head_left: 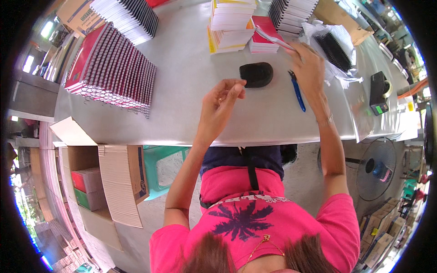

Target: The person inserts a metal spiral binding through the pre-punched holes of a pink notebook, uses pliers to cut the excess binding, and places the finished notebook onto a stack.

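My right hand (309, 68) grips the near edge of a red-covered booklet (276, 39), lifting it at a tilt over a short stack of red booklets (263, 47). My left hand (219, 103) hovers over the table with thumb and fingertips pressed together; whether anything small is between them I cannot make out. Just beyond those fingertips lies a black rounded object (256, 74), perhaps a pad or pouch. Blue-handled pliers (297, 92) rest beside my right wrist. Black binding coils (334, 50) lie on crumpled white wrapping to the right of that hand.
A tall stack of red spiral-bound books (114, 68) stands at the left of the grey table (182, 100). Behind are more spiral-bound books (127, 18) and yellow-edged booklets (231, 27). A tape dispenser (379, 93) sits far right. An open carton (120, 182) and a fan (375, 168) flank me.
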The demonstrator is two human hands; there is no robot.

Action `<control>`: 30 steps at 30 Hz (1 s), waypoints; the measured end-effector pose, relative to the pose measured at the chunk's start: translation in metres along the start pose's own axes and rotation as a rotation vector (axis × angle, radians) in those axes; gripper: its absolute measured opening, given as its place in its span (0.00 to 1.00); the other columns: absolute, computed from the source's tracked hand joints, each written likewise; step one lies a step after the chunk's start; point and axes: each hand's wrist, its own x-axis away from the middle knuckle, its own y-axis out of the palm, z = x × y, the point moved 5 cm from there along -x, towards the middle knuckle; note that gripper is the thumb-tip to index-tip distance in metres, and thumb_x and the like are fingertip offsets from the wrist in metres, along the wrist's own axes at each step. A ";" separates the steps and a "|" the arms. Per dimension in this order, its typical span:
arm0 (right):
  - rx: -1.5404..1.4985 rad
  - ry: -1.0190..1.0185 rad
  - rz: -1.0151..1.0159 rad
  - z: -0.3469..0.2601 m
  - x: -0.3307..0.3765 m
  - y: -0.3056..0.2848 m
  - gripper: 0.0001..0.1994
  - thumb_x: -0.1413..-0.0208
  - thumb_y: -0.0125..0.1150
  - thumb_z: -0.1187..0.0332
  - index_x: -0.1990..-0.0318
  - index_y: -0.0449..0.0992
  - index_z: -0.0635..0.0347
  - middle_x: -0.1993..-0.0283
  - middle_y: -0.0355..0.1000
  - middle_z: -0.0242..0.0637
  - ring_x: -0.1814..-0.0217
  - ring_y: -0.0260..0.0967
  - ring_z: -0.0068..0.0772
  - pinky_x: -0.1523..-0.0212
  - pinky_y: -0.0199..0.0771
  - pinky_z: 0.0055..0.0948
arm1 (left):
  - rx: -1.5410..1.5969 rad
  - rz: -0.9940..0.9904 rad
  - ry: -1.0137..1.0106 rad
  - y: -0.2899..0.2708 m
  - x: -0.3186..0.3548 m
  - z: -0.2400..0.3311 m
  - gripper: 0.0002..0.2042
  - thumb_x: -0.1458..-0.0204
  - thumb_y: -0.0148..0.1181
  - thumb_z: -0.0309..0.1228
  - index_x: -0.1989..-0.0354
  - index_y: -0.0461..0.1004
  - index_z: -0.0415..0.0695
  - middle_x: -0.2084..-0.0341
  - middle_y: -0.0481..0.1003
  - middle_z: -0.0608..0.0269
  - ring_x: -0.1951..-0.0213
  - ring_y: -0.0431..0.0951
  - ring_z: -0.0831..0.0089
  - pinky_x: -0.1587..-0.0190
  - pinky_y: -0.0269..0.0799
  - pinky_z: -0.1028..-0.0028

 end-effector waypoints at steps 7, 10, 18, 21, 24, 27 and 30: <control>-0.007 -0.462 -0.229 -0.081 0.086 -0.033 0.13 0.50 0.60 0.71 0.56 0.80 0.47 0.52 0.75 0.29 0.47 0.69 0.32 0.39 0.60 0.43 | 0.641 -0.102 -0.274 0.027 -0.010 0.012 0.21 0.38 0.54 0.37 0.40 0.63 0.42 0.53 0.73 0.59 0.53 0.75 0.72 0.49 0.69 0.72; -0.234 -0.460 -0.457 -0.087 0.080 -0.027 0.13 0.49 0.60 0.67 0.54 0.79 0.47 0.48 0.74 0.29 0.42 0.66 0.33 0.34 0.51 0.44 | 0.276 0.022 -0.166 0.001 -0.010 0.015 0.21 0.39 0.54 0.35 0.40 0.62 0.40 0.52 0.74 0.57 0.52 0.75 0.70 0.49 0.69 0.70; 0.153 -0.024 0.001 0.191 -0.041 -0.034 0.10 0.42 0.60 0.67 0.54 0.81 0.50 0.54 0.77 0.36 0.61 0.75 0.30 0.55 0.73 0.27 | -0.916 -0.029 0.236 -0.035 0.004 0.064 0.17 0.43 0.55 0.27 0.46 0.67 0.35 0.58 0.76 0.48 0.57 0.78 0.56 0.54 0.72 0.68; 0.271 -0.044 0.036 0.254 -0.054 -0.026 0.12 0.44 0.62 0.61 0.54 0.80 0.51 0.60 0.79 0.38 0.62 0.75 0.38 0.56 0.74 0.32 | -1.180 -0.091 0.208 -0.026 0.016 0.065 0.12 0.46 0.51 0.23 0.53 0.71 0.44 0.60 0.75 0.56 0.56 0.75 0.55 0.43 0.61 0.56; 0.462 -0.040 -0.043 0.291 -0.059 -0.007 0.21 0.49 0.66 0.51 0.53 0.79 0.55 0.63 0.78 0.45 0.59 0.76 0.44 0.55 0.74 0.37 | -1.470 -0.031 0.263 -0.022 0.025 0.049 0.07 0.42 0.51 0.26 0.57 0.72 0.49 0.61 0.69 0.63 0.49 0.70 0.66 0.37 0.44 0.45; 0.468 0.192 -0.247 0.336 -0.052 0.006 0.20 0.50 0.66 0.52 0.54 0.80 0.55 0.62 0.78 0.45 0.57 0.76 0.45 0.55 0.74 0.38 | -1.570 0.055 0.358 -0.017 0.034 0.055 0.07 0.41 0.50 0.26 0.57 0.71 0.52 0.58 0.65 0.65 0.48 0.68 0.66 0.37 0.46 0.43; 0.506 0.117 -0.198 0.338 -0.052 0.008 0.18 0.48 0.64 0.54 0.55 0.80 0.54 0.62 0.79 0.46 0.56 0.77 0.46 0.53 0.75 0.38 | -1.461 0.115 0.339 -0.018 0.040 0.048 0.14 0.53 0.51 0.19 0.59 0.71 0.50 0.57 0.61 0.62 0.45 0.63 0.61 0.38 0.40 0.33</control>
